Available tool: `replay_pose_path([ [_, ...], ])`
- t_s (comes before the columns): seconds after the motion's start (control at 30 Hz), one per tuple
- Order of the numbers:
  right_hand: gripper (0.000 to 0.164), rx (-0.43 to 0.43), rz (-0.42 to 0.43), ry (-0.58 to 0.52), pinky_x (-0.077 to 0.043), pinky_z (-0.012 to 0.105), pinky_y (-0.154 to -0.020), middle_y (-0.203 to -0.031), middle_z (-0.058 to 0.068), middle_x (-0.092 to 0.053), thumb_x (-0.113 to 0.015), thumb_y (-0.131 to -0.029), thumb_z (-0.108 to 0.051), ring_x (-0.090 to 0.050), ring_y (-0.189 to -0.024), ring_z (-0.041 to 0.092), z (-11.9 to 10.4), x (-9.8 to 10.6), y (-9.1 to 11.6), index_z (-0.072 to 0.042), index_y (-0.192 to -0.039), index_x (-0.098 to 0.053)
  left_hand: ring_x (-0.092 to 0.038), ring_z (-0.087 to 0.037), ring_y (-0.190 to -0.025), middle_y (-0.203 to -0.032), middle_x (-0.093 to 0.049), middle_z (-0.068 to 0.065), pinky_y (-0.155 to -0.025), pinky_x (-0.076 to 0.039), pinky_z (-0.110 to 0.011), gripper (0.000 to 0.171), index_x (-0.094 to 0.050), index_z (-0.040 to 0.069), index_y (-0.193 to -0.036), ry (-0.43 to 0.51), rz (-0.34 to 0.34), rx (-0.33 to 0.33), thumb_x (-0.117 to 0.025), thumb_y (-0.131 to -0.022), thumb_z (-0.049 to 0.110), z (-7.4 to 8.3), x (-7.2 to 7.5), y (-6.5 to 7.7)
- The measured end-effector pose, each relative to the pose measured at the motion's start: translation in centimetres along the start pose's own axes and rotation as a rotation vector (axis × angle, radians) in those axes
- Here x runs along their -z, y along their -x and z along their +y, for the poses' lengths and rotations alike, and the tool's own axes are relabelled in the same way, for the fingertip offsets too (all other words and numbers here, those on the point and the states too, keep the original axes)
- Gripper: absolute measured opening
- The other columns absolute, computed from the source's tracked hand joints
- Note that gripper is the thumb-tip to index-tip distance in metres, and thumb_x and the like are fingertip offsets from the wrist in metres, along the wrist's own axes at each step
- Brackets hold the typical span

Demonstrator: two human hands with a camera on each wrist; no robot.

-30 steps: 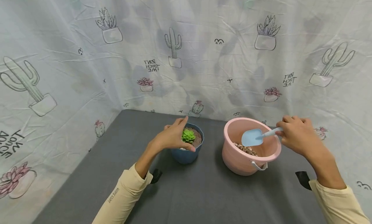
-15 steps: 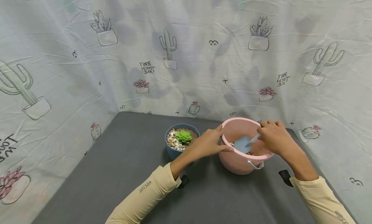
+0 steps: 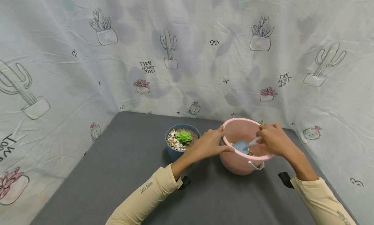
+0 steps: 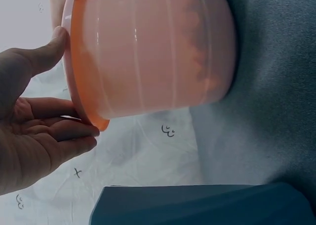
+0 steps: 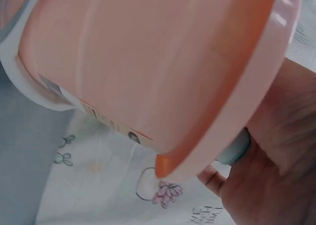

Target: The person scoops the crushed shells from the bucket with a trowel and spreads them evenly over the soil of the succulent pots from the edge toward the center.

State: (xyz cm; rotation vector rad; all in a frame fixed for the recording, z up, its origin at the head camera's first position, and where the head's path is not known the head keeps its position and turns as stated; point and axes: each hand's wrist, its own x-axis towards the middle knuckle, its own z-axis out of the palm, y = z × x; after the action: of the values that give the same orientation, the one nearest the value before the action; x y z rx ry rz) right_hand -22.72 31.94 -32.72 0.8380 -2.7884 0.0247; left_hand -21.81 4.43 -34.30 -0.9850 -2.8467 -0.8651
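In the head view a pink bucket (image 3: 238, 165) stands right of centre, with small pebbles (image 3: 250, 152) low inside. My left hand (image 3: 211, 143) holds its left rim; in the left wrist view, the thumb (image 4: 49, 54) and fingers lie spread along that rim. Over the bucket's right side, my right hand (image 3: 273, 139) grips the handle of a light blue toy shovel (image 3: 241, 146). The shovel's blade is down inside, at the pebbles. In the right wrist view, the bucket's wall (image 5: 138, 52) hides the blade, and the handle's end (image 5: 236, 148) shows by the palm.
Left of the bucket, partly behind my left wrist, is a blue pot (image 3: 174, 153) with a green succulent (image 3: 184, 137), pale pebbles and brown soil. The bucket's white handle (image 3: 255, 166) hangs at its front. A cactus-print cloth (image 3: 198, 69) encloses the grey tabletop (image 3: 131, 153).
My left hand has moved right from the blue pot to the bucket's rim. The right hand has lowered the shovel from above into the bucket, its blade now tilted among the pebbles.
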Motion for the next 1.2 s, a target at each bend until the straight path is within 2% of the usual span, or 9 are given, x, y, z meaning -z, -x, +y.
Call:
replay_pose_path([
  [0.13, 0.004, -0.039, -0.028, -0.088, -0.04, 0.055, -0.081, -0.077, -0.003, -0.064, -0.078, -0.089, -0.01, -0.06, -0.078, 0.02, -0.5, -0.6, 0.1, -0.01, -0.085, -0.08, -0.044, -0.003, -0.048, -0.146, -0.062, -0.022, -0.053, -0.036, -0.016, 0.087, -0.045, 0.001, -0.157, 0.003, -0.006, 0.007, -0.077, -0.093, 0.05, -0.1, -0.3, 0.3],
  [0.27, 0.011, -0.08, -0.03, -0.139, -0.039, 0.051, -0.078, -0.072, -0.006, -0.065, -0.076, -0.089, -0.007, -0.056, -0.073, 0.014, -0.4, -0.4, 0.3, -0.013, -0.08, -0.078, -0.037, -0.003, -0.043, -0.151, -0.058, -0.024, -0.051, -0.035, -0.017, 0.093, -0.038, 0.0, -0.16, 0.012, -0.009, -0.003, -0.076, -0.093, 0.052, -0.1, -0.4, 0.4],
  [0.5, 0.003, -0.072, 0.054, -0.186, -0.041, 0.032, -0.064, -0.081, 0.0, -0.071, -0.077, -0.089, -0.008, -0.059, -0.073, 0.014, 0.5, 1.0, 1.0, -0.008, -0.09, -0.08, -0.025, -0.003, -0.043, -0.103, -0.067, -0.016, -0.05, -0.029, -0.019, 0.094, -0.037, 0.0, -0.16, -0.01, 0.005, -0.004, -0.075, -0.093, 0.053, -0.3, 0.1, 0.5],
  [0.6, 0.007, -0.091, 0.08, -0.201, -0.043, 0.032, -0.064, -0.084, 0.003, -0.073, -0.077, -0.09, -0.006, -0.061, -0.074, 0.014, 0.9, 1.3, 1.6, -0.004, -0.095, -0.081, -0.023, -0.003, -0.043, -0.13, -0.068, -0.022, -0.051, -0.03, -0.019, 0.09, -0.041, 0.001, -0.159, 0.007, 0.001, -0.011, -0.076, -0.093, 0.052, -0.4, 0.1, 0.5],
  [0.7, 0.009, -0.108, 0.121, -0.208, -0.045, 0.032, -0.066, -0.089, 0.008, -0.075, -0.076, -0.09, -0.004, -0.062, -0.075, 0.016, 1.2, 1.6, 2.3, -0.001, -0.097, -0.081, -0.022, -0.003, -0.043, -0.161, -0.046, -0.023, -0.055, -0.033, -0.02, 0.088, -0.042, 0.002, -0.158, 0.013, -0.012, -0.019, -0.075, -0.094, 0.052, -0.6, 0.1, 0.6],
  [1.0, 0.009, -0.139, 0.182, -0.289, -0.04, 0.024, -0.061, -0.09, 0.007, -0.072, -0.074, -0.092, 0.003, -0.046, -0.074, -0.002, 2.3, 3.3, 4.1, 0.003, -0.099, -0.079, -0.028, -0.008, -0.04, -0.168, -0.034, -0.018, -0.052, -0.033, -0.019, 0.085, -0.041, 0.004, -0.159, 0.02, -0.024, -0.032, -0.074, -0.095, 0.049, -1.0, 0.3, 0.9],
  [1.07, 0.008, -0.159, 0.189, -0.293, -0.04, 0.023, -0.061, -0.092, 0.01, -0.072, -0.073, -0.093, 0.002, -0.047, -0.076, -0.004, 2.4, 3.7, 4.4, 0.003, -0.099, -0.078, -0.053, -0.013, -0.05, -0.169, -0.033, -0.017, -0.062, -0.043, -0.02, 0.082, -0.044, 0.006, -0.158, 0.006, -0.031, -0.037, -0.073, -0.096, 0.05, -1.0, 0.3, 0.9],
  [1.13, 0.008, -0.171, 0.197, -0.294, -0.041, 0.023, -0.061, -0.093, 0.012, -0.072, -0.073, -0.093, 0.002, -0.047, -0.076, -0.006, 2.4, 3.9, 4.6, 0.004, -0.1, -0.078, -0.075, -0.022, -0.087, -0.17, -0.032, -0.016, -0.079, -0.055, -0.025, 0.082, -0.043, 0.007, -0.159, 0.001, -0.042, -0.039, -0.073, -0.096, 0.05, -1.1, 0.3, 0.8],
  [1.2, 0.009, -0.174, 0.214, -0.282, -0.042, 0.023, -0.062, -0.095, 0.013, -0.073, -0.074, -0.093, 0.001, -0.047, -0.077, -0.008, 2.3, 4.2, 4.7, 0.003, -0.1, -0.078, -0.068, -0.031, -0.128, -0.17, -0.032, -0.015, -0.098, -0.057, -0.033, 0.082, -0.042, 0.008, -0.159, 0.011, -0.047, -0.042, -0.073, -0.096, 0.049, -1.2, 0.4, 0.8],
])
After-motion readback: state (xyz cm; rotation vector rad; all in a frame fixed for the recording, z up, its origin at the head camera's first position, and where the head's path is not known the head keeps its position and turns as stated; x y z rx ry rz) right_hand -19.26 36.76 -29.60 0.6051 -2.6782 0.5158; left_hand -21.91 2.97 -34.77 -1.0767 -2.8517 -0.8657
